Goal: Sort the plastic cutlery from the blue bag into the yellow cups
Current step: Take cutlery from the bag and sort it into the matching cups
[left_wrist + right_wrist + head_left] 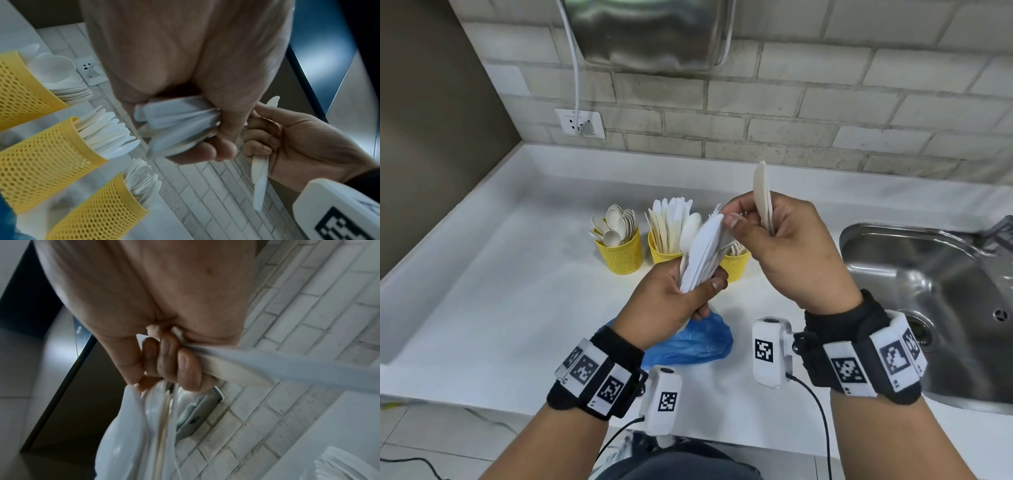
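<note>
My left hand (702, 287) grips a fanned bundle of white plastic cutlery (703, 250), mostly knives with a spoon among them, above the blue bag (698, 342) lying on the counter. My right hand (750, 219) holds two knives (763, 195) upright under its curled fingers (174, 361), while its thumb and forefinger touch the top of the bundle (144, 426). Behind stand three yellow mesh cups: spoons (619, 255) at the left, knives (662, 251) in the middle, and forks (734, 265), partly hidden by the bundle. The left wrist view shows the same cups (47, 162) and bundle (174, 121).
A steel sink (928, 291) is set into the white counter (500, 291) at the right. The counter has a raised lip along its left side and back. On the brick wall hang a socket (580, 123) with a white cable and a metal unit (654, 31).
</note>
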Motion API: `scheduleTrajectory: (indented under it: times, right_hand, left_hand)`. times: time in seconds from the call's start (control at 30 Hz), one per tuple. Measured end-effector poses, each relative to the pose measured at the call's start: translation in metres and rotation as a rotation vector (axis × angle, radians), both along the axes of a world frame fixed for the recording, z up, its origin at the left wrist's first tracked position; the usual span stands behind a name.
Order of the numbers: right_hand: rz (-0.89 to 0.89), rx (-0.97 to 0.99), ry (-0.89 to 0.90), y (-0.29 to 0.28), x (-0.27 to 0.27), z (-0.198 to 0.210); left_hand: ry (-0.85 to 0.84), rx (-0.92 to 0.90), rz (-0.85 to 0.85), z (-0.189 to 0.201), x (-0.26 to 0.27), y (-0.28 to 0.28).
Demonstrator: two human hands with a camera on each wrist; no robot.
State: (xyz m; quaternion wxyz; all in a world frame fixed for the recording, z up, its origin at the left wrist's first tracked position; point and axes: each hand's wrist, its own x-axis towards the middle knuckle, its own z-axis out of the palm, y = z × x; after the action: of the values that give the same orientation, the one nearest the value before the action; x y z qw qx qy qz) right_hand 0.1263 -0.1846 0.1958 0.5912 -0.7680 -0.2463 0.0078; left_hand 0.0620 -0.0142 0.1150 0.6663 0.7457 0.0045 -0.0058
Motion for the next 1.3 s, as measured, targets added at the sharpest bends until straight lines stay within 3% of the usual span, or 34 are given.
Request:
scheduleTrajectory:
  times: [0.13,0.27,0.4,0.63,0.83,1.0,1.17,1.3]
  right_hand:
    - [0.027,-0.047,0.030,-0.004,0.004,0.002]
    - [0.134,-0.128,-0.036,-0.006,0.007,0.004]
    - [0.122,-0.155,-0.107,-0.006,0.009,0.000]
    - [0.128,-0.072,-0.062,-0.004,0.013,-0.010]
    - [0.109,0.115,0.043,-0.003,0.013,-0.008]
    - [0.131,0.025,-0.021,-0.004,0.011,-0.004]
    - [0.012,0.189,0.031,-0.004,0.012,-0.007]
    - [0.008,0.137,-0.031,-0.001,0.006,-0.005]
  left_hand:
    - [0.009,0.022,0.008,-0.001,0.001,0.002]
    - [0.018,0.011,-0.017,0.000,0.001,0.005]
    - [0.025,0.011,-0.034,0.000,0.000,0.007]
    - [0.014,0.037,-0.103,-0.001,0.000,0.013]
    - [0.023,0.037,-0.151,0.000,-0.001,0.016]
    - [0.038,0.028,-0.183,0.000,-0.001,0.018]
    - [0.037,0.046,-0.184,-0.002,-0.001,0.018]
    - [0.023,0.098,-0.170,-0.003,0.000,0.017]
